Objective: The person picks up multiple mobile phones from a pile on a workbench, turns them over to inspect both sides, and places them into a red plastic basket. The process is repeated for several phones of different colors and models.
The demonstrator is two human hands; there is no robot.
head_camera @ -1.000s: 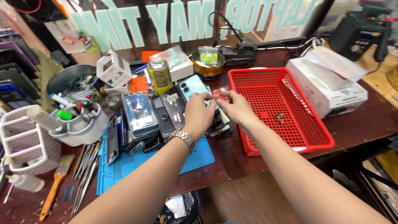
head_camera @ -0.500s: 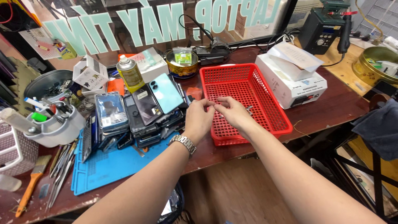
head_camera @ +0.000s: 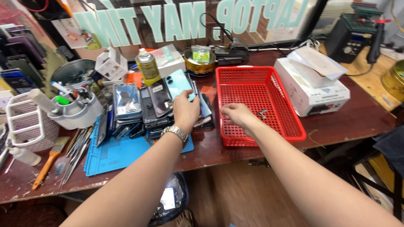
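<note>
The left hand [head_camera: 186, 110], a metal watch on its wrist, rests palm-down with fingers spread loosely on the heap of phones [head_camera: 155, 107] stacked on the blue mat [head_camera: 113, 153]; it lies flat on them rather than clasping any one, its fingertips reaching the light-blue phone [head_camera: 180, 82] at the heap's twelve o'clock edge. Those handsets look thin, stiff and glossy, likely slippery against one another and easily scratched or cracked, so I would take one by its long edges, not the glass face. The right hand [head_camera: 236, 114] sits just inside the red basket [head_camera: 290, 126], at its nine o'clock side, fingers curled toward the mesh floor; whether they pinch anything I cannot tell. A few small metal bits [head_camera: 262, 113] lie at three o'clock from that hand, light and easily lost through the mesh.
</note>
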